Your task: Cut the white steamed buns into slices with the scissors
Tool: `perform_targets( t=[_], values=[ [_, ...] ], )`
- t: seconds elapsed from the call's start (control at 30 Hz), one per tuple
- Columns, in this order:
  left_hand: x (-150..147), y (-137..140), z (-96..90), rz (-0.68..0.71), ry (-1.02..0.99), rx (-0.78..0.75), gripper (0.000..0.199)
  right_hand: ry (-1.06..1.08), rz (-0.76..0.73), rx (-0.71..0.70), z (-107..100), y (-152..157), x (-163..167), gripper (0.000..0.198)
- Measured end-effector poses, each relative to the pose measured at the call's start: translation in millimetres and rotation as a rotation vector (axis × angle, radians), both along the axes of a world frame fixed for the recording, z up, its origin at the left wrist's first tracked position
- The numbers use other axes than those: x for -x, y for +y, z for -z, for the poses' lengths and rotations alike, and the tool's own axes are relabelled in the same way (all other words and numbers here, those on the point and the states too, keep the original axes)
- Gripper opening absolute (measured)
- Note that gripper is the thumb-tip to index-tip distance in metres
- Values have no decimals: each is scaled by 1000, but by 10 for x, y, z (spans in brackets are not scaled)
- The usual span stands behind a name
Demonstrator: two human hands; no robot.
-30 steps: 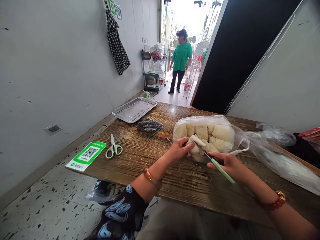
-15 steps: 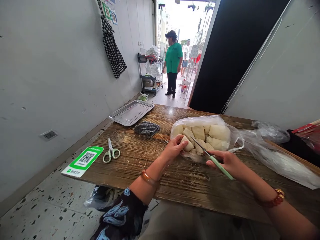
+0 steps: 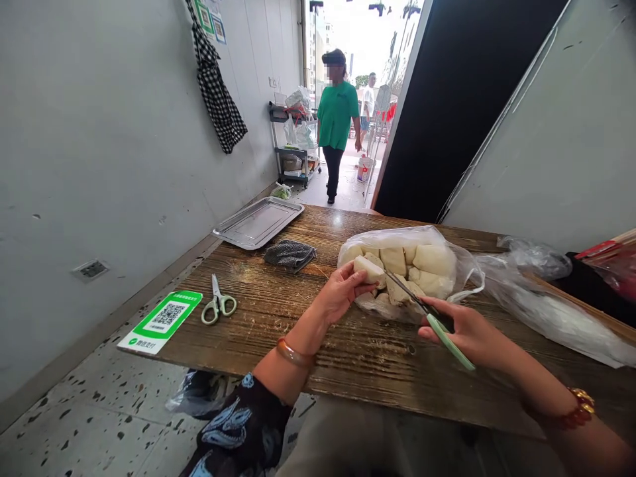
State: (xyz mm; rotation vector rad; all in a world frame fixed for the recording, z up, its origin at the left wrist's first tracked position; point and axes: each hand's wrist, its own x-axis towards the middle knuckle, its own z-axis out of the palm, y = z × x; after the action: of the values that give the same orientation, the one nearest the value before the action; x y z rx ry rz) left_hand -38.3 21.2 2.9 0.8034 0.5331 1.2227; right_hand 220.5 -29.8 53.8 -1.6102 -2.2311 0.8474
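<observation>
My left hand (image 3: 344, 290) is closed on a pale steamed bun (image 3: 368, 267), pinched between thumb and fingers at the near left of a clear plastic bag (image 3: 420, 234). Several more whitish buns (image 3: 430, 258) fill the opened bag, some broken with rough faces. In my right hand (image 3: 462, 326) is a pair of scissors (image 3: 449, 342) with light green handles and dark blades. The blades point up and left, and their tips come close beside the held bun. Whether they touch it I cannot tell.
On the wooden table (image 3: 298, 351) lie a second pair of scissors (image 3: 216, 303), a green QR-code card (image 3: 163, 318), a dark grey cloth (image 3: 289, 256) and a metal tray (image 3: 258, 223). Crumpled plastic (image 3: 551, 311) covers the right side. Beyond, a person (image 3: 338, 116) in green walks near a cart (image 3: 293, 156).
My left hand has raised the bun slightly and turned it flatter. My right hand has shifted a little right and down with the scissors. The person in green has stepped closer.
</observation>
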Motion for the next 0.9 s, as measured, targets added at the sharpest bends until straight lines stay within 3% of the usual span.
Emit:
perform_targets(
  t=[0.4,0.9],
  values=[
    [-14,11,3,-40,-2,10,62,-6,-117,51,-117,-44,102,82],
    [-58,-42,-9,-41,88,-65,62,47,-161,132,-106,35,129,87]
  ],
)
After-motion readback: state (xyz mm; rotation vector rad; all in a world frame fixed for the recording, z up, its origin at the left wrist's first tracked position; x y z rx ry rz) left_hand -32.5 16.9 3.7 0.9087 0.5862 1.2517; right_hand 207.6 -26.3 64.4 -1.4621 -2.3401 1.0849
